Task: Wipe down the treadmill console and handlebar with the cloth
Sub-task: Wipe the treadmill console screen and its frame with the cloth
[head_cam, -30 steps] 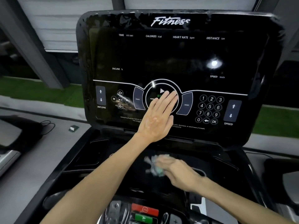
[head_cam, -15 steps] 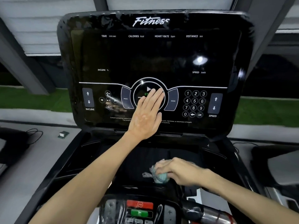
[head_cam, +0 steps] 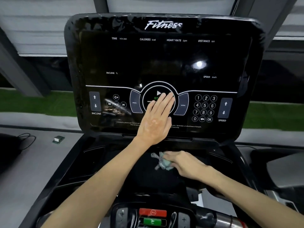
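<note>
The glossy black treadmill console (head_cam: 164, 63) fills the upper middle of the view, with white labels and a round start button. My left hand (head_cam: 156, 117) lies flat on that button area, fingers straight and together. Below it, on the dark tray shelf (head_cam: 148, 178), my right hand (head_cam: 184, 163) grips a small pale green and striped cloth (head_cam: 162, 162) and presses it against the shelf. The cloth is blurred. At the bottom right a metal part of the handlebar (head_cam: 227, 219) shows, next to the red and green buttons (head_cam: 153, 217).
Grey ledges run along both sides of the treadmill. A small green block (head_cam: 58, 139) and a black cable (head_cam: 26, 140) lie on the left ledge. Another machine's dark and silver parts (head_cam: 279, 165) stand at the right. Grass and grey posts are behind the console.
My right hand has moved the cloth back up the shelf, towards the console, after pulling it nearer me. My left hand stays flat on the start button. The camera shifted slightly.
</note>
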Motion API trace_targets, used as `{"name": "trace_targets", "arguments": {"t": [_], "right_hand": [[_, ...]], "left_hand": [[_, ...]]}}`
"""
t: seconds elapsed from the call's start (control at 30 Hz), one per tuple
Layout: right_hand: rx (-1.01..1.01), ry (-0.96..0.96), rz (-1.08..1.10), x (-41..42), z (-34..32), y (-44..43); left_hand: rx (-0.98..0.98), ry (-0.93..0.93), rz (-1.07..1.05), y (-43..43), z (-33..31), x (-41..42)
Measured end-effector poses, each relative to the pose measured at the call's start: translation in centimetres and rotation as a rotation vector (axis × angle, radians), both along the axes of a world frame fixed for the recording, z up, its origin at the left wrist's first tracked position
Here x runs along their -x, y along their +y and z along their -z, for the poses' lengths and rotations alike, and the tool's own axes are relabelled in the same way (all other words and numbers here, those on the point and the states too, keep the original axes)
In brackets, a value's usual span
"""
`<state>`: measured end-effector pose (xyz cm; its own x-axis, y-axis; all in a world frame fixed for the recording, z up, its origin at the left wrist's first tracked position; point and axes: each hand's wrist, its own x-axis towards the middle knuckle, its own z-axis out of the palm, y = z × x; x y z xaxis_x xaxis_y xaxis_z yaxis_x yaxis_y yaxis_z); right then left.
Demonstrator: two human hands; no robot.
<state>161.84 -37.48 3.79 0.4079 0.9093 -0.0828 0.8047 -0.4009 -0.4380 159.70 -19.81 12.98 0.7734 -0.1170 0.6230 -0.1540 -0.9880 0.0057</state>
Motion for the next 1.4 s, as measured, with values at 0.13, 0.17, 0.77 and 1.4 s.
{"name": "trace_targets", "arguments": {"t": [0.13, 0.17, 0.77, 1.4], "right_hand": [[-0.054, 0.055, 0.009, 0.6, 0.5, 2.3], [-0.074, 0.082, -0.007, 0.7, 0.5, 3.1], [0.018, 0.218, -0.268, 1.1, -1.5, -2.6], [-0.082, 0.273, -0.318, 3.0, 0.1, 4.2]], "left_hand": [[0.001, 0.006, -0.003, 0.0, 0.1, -0.1], [0.000, 0.004, -0.002, -0.1, 0.1, -0.1], [0.024, 0.006, 0.001, 0.0, -0.1, 0.0], [0.003, 0.011, -0.021, -0.1, -0.1, 0.0]]}}
